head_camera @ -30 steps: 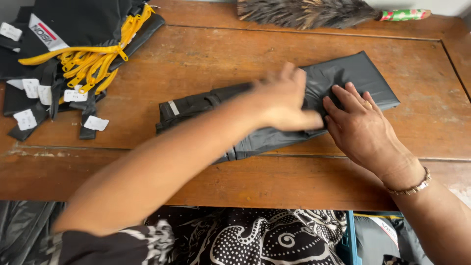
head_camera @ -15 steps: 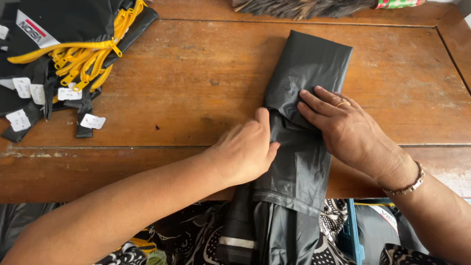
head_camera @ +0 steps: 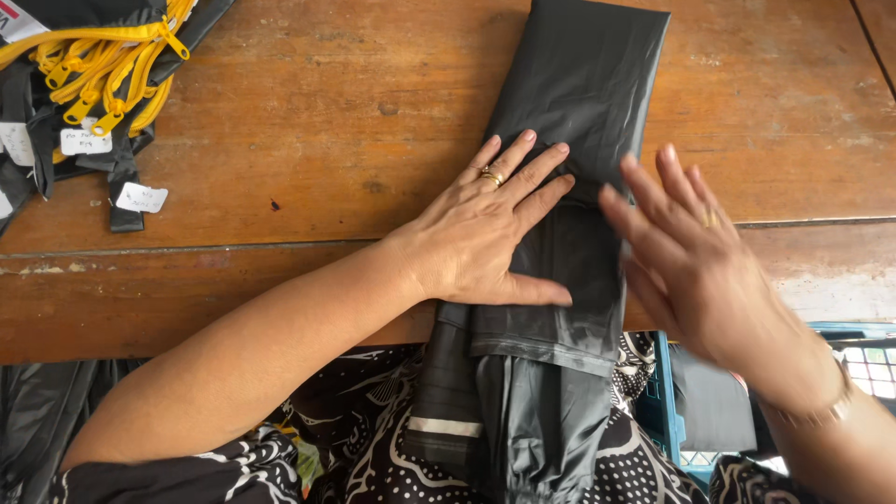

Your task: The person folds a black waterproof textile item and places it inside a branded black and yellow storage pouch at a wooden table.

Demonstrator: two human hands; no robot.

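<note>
Lying lengthwise on the wooden table (head_camera: 308,121), the folded black cloth (head_camera: 579,103) looks smooth and slightly shiny, a long rectangle whose near end hangs over the table edge. The left hand (head_camera: 485,233) presses flat on it, fingers spread, holding nothing. The right hand (head_camera: 695,266) is open and blurred just beside the cloth. Yellow zippers (head_camera: 103,65) lie at the far left.
</note>
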